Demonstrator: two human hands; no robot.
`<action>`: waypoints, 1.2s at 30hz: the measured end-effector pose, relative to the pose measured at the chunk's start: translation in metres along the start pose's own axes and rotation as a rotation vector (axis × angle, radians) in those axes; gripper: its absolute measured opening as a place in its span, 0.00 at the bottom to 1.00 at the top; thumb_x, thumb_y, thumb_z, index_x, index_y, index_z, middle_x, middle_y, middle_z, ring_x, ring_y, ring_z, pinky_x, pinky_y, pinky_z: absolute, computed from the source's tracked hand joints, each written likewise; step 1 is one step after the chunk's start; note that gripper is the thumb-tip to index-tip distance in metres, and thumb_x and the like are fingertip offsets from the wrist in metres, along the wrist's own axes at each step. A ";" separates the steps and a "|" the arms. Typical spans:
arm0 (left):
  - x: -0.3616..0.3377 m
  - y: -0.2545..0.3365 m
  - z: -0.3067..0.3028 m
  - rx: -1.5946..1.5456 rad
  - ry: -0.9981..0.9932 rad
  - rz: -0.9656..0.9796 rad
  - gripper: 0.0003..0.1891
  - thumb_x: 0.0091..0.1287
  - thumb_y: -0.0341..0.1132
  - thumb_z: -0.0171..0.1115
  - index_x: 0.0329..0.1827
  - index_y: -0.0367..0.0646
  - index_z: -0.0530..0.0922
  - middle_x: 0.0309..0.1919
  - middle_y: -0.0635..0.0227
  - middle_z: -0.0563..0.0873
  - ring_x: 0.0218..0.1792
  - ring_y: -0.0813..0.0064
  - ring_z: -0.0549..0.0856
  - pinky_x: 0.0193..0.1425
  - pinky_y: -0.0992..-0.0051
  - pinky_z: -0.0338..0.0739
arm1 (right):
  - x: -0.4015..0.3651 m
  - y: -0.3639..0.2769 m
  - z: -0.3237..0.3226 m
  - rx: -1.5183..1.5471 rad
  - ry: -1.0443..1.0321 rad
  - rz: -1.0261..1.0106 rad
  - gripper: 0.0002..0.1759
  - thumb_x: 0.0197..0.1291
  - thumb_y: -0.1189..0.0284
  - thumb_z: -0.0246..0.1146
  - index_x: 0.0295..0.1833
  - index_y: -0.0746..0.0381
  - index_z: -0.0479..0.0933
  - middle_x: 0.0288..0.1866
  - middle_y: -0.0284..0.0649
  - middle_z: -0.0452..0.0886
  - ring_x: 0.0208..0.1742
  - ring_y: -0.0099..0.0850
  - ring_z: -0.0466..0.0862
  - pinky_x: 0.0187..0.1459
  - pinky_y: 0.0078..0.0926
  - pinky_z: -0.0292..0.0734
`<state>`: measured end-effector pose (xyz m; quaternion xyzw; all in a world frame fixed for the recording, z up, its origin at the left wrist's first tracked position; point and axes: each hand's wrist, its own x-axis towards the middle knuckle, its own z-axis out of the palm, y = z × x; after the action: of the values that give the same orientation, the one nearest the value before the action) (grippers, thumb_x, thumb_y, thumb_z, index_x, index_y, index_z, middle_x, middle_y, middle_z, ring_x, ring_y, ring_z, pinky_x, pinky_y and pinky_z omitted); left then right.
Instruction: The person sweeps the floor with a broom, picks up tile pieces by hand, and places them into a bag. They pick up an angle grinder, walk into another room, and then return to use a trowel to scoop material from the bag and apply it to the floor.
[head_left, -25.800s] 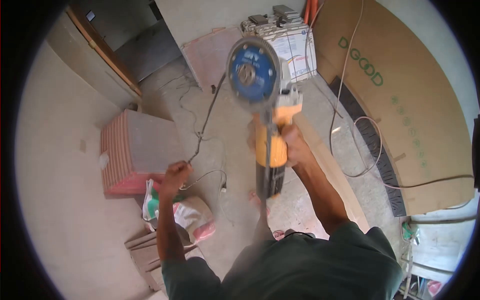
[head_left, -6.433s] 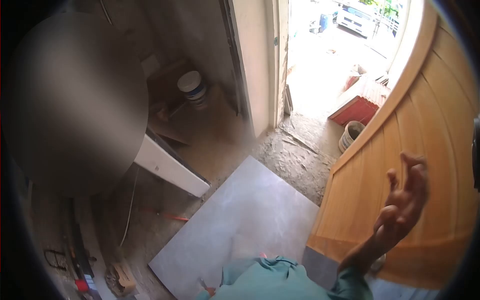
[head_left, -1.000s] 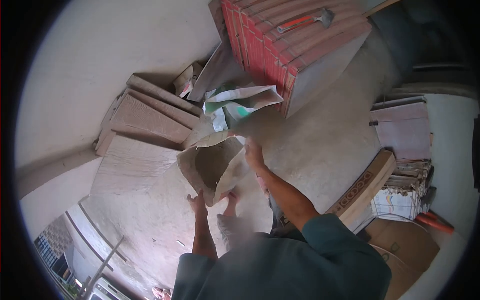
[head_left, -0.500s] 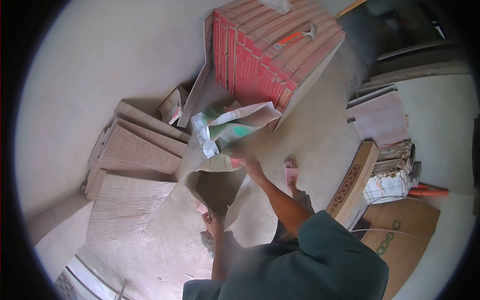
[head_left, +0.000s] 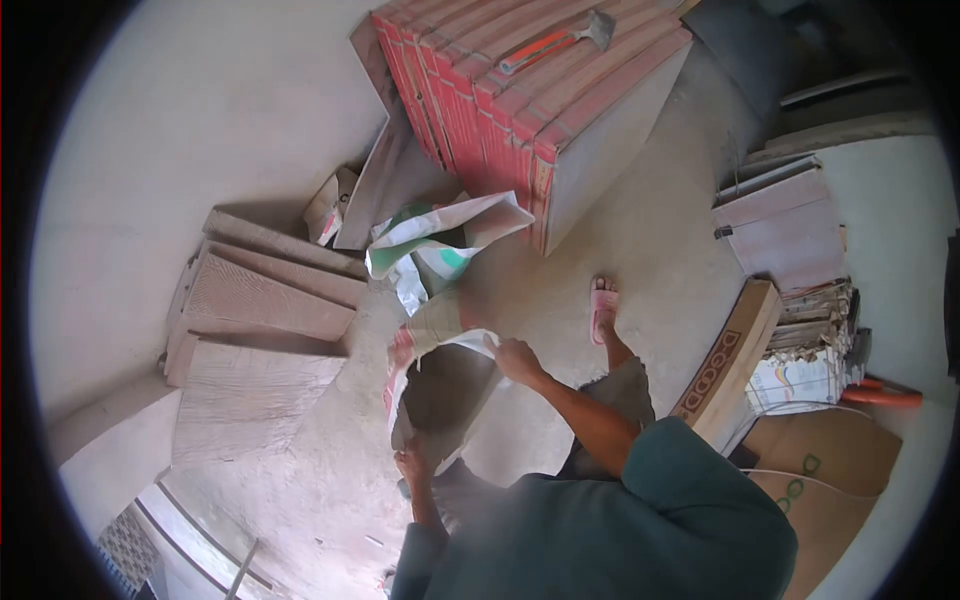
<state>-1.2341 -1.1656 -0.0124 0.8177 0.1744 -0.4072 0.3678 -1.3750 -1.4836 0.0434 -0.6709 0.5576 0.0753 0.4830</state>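
Note:
An open-mouthed sack [head_left: 436, 400] hangs between my two hands. My left hand [head_left: 413, 464] is closed on its near rim, at the lower left. On the right side of the rim, my right hand [head_left: 516, 361] grips the edge. The inside of the sack looks dark grey, and its contents cannot be made out. Just beyond it on the floor lies a second, crumpled white and green sack [head_left: 440, 250], touched by neither hand.
Red-edged boxes [head_left: 480, 110] stand at the top with a hammer [head_left: 560, 42] on them. Tiles [head_left: 265, 290] lean by the left wall. Right are a long carton [head_left: 730, 350], stacked boards [head_left: 785, 230], an orange tube [head_left: 882, 396] and flat cardboard [head_left: 830, 450].
My right hand has moved slightly right and down onto the rim, and the sack's mouth is more rounded. The view has shifted, and my right foot shows farther from the sack.

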 end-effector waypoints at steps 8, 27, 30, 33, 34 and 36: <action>-0.032 0.042 -0.026 0.096 -0.008 0.037 0.38 0.56 0.54 0.58 0.52 0.21 0.69 0.49 0.36 0.75 0.49 0.51 0.75 0.54 0.57 0.70 | -0.034 0.007 -0.004 0.092 0.043 0.099 0.40 0.64 0.42 0.49 0.38 0.74 0.79 0.38 0.61 0.82 0.45 0.55 0.81 0.48 0.46 0.73; -0.109 0.048 0.088 0.578 -0.080 0.274 0.25 0.65 0.43 0.53 0.31 0.19 0.77 0.23 0.43 0.83 0.27 0.55 0.85 0.27 0.55 0.74 | -0.107 0.178 -0.152 0.377 -0.059 0.644 0.37 0.65 0.44 0.49 0.45 0.74 0.79 0.42 0.59 0.82 0.46 0.53 0.83 0.47 0.46 0.75; -0.150 0.090 0.160 0.551 -0.134 0.191 0.21 0.56 0.39 0.58 0.42 0.25 0.80 0.31 0.50 0.82 0.32 0.64 0.82 0.36 0.65 0.76 | -0.060 0.252 -0.183 0.130 -0.039 0.298 0.36 0.65 0.45 0.50 0.51 0.72 0.76 0.42 0.60 0.82 0.45 0.54 0.83 0.47 0.48 0.75; -0.196 0.124 0.238 0.580 -0.199 0.173 0.21 0.57 0.38 0.58 0.47 0.28 0.79 0.36 0.49 0.81 0.38 0.62 0.80 0.41 0.66 0.76 | -0.023 0.280 -0.251 -0.112 -0.019 0.200 0.31 0.67 0.50 0.50 0.63 0.65 0.68 0.40 0.59 0.81 0.45 0.53 0.82 0.47 0.49 0.75; -0.200 0.123 0.258 0.579 -0.214 0.194 0.20 0.57 0.37 0.58 0.48 0.29 0.78 0.38 0.48 0.81 0.39 0.61 0.80 0.42 0.65 0.76 | -0.005 0.300 -0.269 -0.169 0.028 0.148 0.27 0.68 0.52 0.49 0.61 0.63 0.70 0.41 0.58 0.81 0.45 0.53 0.82 0.47 0.49 0.75; -0.201 0.118 0.300 0.555 -0.242 0.245 0.20 0.59 0.37 0.58 0.50 0.31 0.77 0.40 0.46 0.79 0.41 0.58 0.80 0.44 0.64 0.76 | 0.050 0.364 -0.289 -0.285 0.312 -0.049 0.22 0.70 0.56 0.45 0.56 0.59 0.75 0.42 0.56 0.81 0.44 0.53 0.82 0.47 0.48 0.76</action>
<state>-1.4482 -1.4652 0.0818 0.8474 -0.0879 -0.4860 0.1949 -1.7815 -1.6966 -0.0431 -0.7495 0.5927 0.0368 0.2925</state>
